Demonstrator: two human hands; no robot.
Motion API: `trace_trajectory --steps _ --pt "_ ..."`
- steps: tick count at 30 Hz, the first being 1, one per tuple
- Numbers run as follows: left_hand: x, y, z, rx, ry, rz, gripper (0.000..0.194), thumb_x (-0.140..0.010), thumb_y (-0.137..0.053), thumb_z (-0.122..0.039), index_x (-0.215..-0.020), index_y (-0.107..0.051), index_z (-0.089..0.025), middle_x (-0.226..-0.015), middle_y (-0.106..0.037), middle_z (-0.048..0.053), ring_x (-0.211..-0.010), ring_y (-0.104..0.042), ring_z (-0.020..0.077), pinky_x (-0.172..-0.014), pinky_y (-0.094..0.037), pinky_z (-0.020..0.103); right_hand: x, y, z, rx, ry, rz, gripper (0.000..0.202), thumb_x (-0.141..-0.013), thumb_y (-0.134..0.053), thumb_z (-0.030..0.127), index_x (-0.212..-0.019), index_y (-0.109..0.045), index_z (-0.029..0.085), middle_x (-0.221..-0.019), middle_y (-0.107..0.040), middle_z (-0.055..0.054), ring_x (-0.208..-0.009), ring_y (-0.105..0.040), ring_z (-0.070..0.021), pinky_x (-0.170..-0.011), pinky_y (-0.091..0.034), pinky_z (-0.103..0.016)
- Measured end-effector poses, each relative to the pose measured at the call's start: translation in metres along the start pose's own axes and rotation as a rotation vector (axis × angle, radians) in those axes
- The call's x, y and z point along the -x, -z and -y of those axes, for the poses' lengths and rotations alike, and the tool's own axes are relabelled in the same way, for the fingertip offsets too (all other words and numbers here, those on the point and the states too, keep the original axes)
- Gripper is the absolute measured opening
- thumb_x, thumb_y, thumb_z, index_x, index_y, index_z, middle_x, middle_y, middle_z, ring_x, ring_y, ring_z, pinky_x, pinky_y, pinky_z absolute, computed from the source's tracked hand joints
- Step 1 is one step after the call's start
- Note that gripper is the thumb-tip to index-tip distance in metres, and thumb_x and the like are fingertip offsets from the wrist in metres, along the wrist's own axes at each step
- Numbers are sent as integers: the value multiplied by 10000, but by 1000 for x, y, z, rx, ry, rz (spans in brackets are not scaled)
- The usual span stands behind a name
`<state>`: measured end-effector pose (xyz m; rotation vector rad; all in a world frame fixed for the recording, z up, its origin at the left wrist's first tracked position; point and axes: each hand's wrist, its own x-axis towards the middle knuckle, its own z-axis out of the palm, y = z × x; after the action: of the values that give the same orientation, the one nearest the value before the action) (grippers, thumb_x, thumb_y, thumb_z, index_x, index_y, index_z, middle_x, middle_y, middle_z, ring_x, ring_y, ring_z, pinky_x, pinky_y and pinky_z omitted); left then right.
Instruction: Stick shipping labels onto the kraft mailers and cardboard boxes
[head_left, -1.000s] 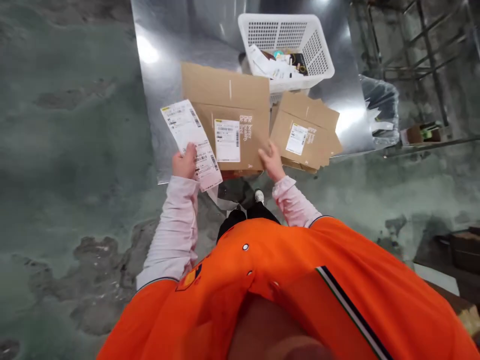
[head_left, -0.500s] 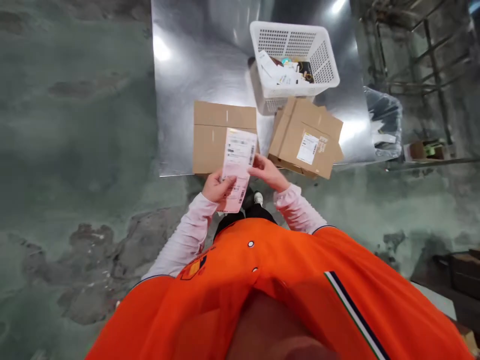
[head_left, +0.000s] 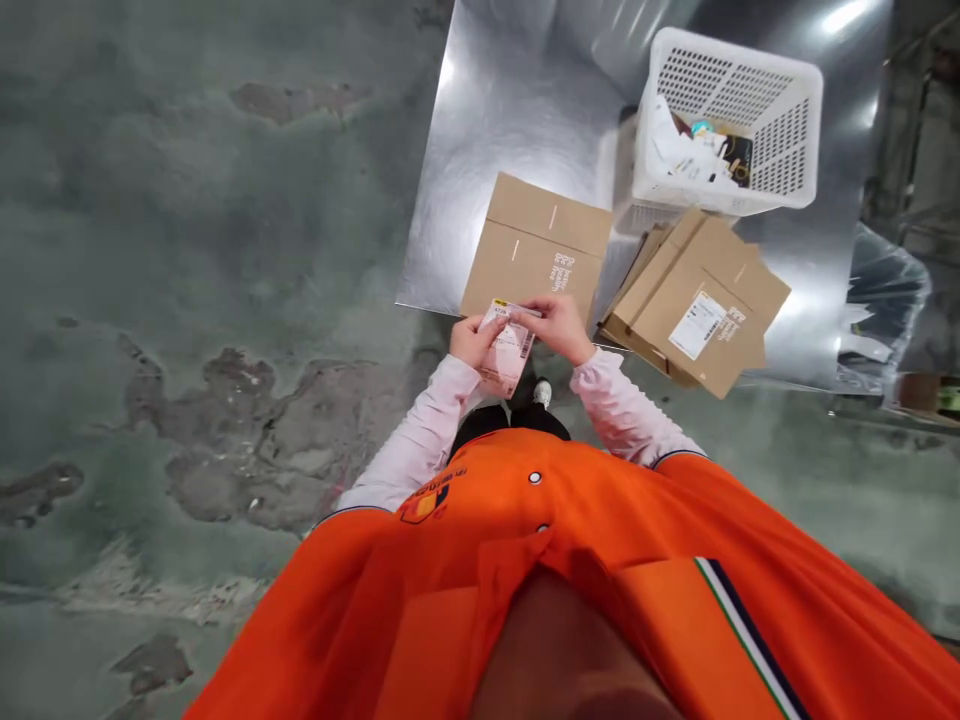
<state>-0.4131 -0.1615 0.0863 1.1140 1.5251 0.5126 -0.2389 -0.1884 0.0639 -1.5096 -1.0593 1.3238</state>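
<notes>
Label in left hand (right hand too)

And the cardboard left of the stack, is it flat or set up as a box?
Flat: the cardboard lies on the metal table, a crease line across it and no sides raised.

The hands covered parts of the label sheet, whose fine print was too small to read. They also hid some of the flat carton's near edge. In the right-hand stack, the lower cartons lay mostly covered. The tabletop ran off the far edge. Dim blur left the clear bag's contents uncertain, perhaps paper; the box beside it was cut off at right.
</notes>
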Motion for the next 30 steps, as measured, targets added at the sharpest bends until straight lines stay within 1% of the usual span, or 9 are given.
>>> trace_trajectory --steps 7,11,14,17,19,22,25,27,30 --pt "-22 -4 36 268 272 161 676 -411 -950 -461 -958 -738 -123 -930 -775 97 -797 -705 230 -749 -571 336 -79 5 -48 354 -55 -353 184 -810 -765 337 -889 -785 171 -1260 -649 -125 -1203 -580 -279 -1113 -436 -503" --pt "9 4 69 136 378 59 603 -401 -945 -485 -833 -724 -127 -914 -775 133 -887 -718 279 -857 -572 399 -117 17 -76 554 -124 -391 480 -851 -723 419 -1250 -690 154 -1453 -498 -180 -1350 -461 -339 -1151 -350 -602" --pt "51 19 88 2 369 27 513 -471 -895 -568 -714 -697 -163 -738 -733 74 -779 -689 240 -774 -561 365 -130 18 -80 696 -34 -266 794 -891 -652 535 -1524 -429 110 -1592 -334 -244 -1485 -307 -392 -1189 -214 -677" --pt "80 36 88 -42 349 44 466 -514 -860 -598 -579 -647 -189 -567 -627 17 -632 -609 189 -641 -514 313 -126 5 -73 794 135 11 786 -957 -522 558 -1565 -362 86 -1665 -240 -218 -1562 -170 -374 -1241 -38 -663" --pt "78 44 76 -41 302 45 473 -530 -840 -609 -531 -626 -187 -530 -588 9 -572 -558 166 -571 -470 292 -108 -10 -68 813 232 156 782 -962 -499 554 -1569 -363 80 -1680 -224 -197 -1580 -129 -359 -1256 17 -637" --pt "41 46 48 29 168 -73 468 -574 -804 -610 -556 -641 -172 -566 -604 10 -572 -546 152 -553 -453 272 -57 -30 -67 749 417 384 713 -936 -542 543 -1501 -491 111 -1645 -328 -181 -1567 -198 -348 -1276 -10 -607" --pt "-21 37 19 -2 8 -256 363 -684 -769 -492 -603 -654 -156 -612 -625 12 -657 -589 158 -622 -486 252 -2 -28 -73 565 524 579 467 -945 -552 482 -1286 -690 194 -1455 -588 -136 -1431 -461 -294 -1275 -214 -522" --pt "-61 27 6 -101 -65 -313 279 -735 -746 -372 -606 -646 -146 -642 -640 25 -719 -619 169 -693 -505 243 20 -12 -79 538 314 344 414 -989 -484 405 -1237 -709 163 -1302 -665 -168 -1260 -602 -278 -1169 -402 -477" --pt "-105 12 -1 -219 -113 -300 157 -757 -735 -254 -690 -679 -123 -792 -714 74 -873 -672 203 -859 -522 254 28 17 -84 643 -222 -216 481 -988 -483 343 -1350 -614 54 -1245 -624 -263 -1130 -643 -339 -1012 -504 -511"
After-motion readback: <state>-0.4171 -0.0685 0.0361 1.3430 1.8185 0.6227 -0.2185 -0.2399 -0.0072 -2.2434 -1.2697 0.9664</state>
